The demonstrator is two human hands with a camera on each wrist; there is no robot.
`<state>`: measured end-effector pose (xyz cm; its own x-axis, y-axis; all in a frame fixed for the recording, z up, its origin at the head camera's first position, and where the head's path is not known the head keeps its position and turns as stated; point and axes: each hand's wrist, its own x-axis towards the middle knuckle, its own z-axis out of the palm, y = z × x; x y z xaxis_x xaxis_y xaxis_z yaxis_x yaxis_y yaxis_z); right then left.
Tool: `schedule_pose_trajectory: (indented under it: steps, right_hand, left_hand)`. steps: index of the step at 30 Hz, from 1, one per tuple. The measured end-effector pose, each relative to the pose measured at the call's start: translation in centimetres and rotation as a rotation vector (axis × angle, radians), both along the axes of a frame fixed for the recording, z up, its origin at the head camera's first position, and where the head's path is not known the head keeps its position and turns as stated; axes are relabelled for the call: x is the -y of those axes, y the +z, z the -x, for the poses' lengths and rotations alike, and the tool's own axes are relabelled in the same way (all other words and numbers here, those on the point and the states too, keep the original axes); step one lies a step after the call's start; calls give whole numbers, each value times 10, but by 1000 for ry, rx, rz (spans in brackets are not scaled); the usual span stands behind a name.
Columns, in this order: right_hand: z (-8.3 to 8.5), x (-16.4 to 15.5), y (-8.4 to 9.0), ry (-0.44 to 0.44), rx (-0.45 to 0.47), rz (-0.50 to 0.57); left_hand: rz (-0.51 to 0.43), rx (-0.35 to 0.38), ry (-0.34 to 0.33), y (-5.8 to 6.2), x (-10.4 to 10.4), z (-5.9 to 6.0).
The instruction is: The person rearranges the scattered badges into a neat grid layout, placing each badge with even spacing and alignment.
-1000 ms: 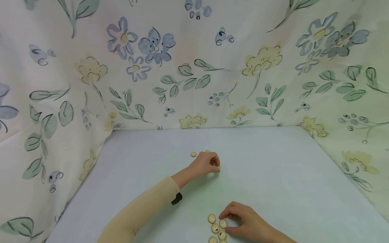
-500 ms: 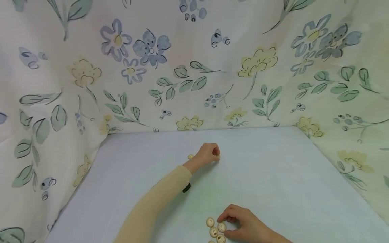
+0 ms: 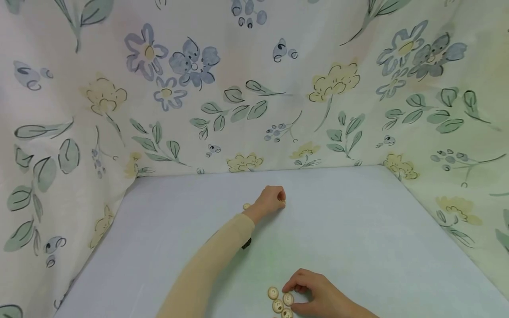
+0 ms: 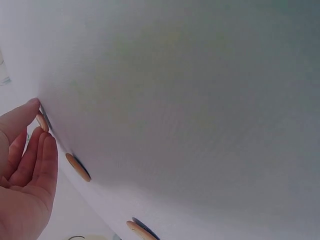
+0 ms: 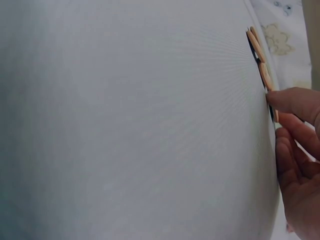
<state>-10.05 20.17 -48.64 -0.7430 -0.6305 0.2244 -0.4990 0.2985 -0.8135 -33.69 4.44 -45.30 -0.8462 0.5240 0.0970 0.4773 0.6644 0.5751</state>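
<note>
My left hand (image 3: 271, 200) reaches to the far part of the table, thumb and fingertips pinching a round wooden disc (image 4: 42, 121) at the tabletop. In the left wrist view, a second wooden disc (image 4: 78, 167) lies beside the fingers and a third disc (image 4: 142, 230) farther off. Near the front, my right hand (image 3: 312, 289) holds a wooden disc with a small drawn face (image 3: 288, 299) between thumb and index finger. That disc lies against a cluster of similar discs (image 3: 277, 305), partly cut off by the lower frame edge.
A white table (image 3: 350, 234) spreads under both hands. Flower-printed cloth (image 3: 222, 110) hangs behind it and along both sides. The left forearm's beige sleeve (image 3: 210, 265) stretches across the table, with a black object (image 3: 247, 243) showing beside the cuff.
My left hand has moved farther back with its disc and now covers another disc seen there before. The right hand keeps its place at the cluster; the head view has shifted slightly.
</note>
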Motion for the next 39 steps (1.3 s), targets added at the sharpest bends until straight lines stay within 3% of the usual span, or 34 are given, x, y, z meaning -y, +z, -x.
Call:
schedule_pose_trajectory:
  steps: [11, 20, 27, 39]
  right_hand:
    - [0, 1, -1, 21, -96, 23]
    - [-1, 1, -3, 26, -61, 25]
    - [-1, 1, -4, 22, -103, 14]
    - [-1, 2, 1, -1, -117, 0]
  left_hand:
    - [-5, 29, 6, -1, 0, 2]
    - [-20, 81, 9, 0, 2, 3]
    - [-25, 53, -10, -1, 1, 4]
    - [-5, 9, 9, -2, 1, -5]
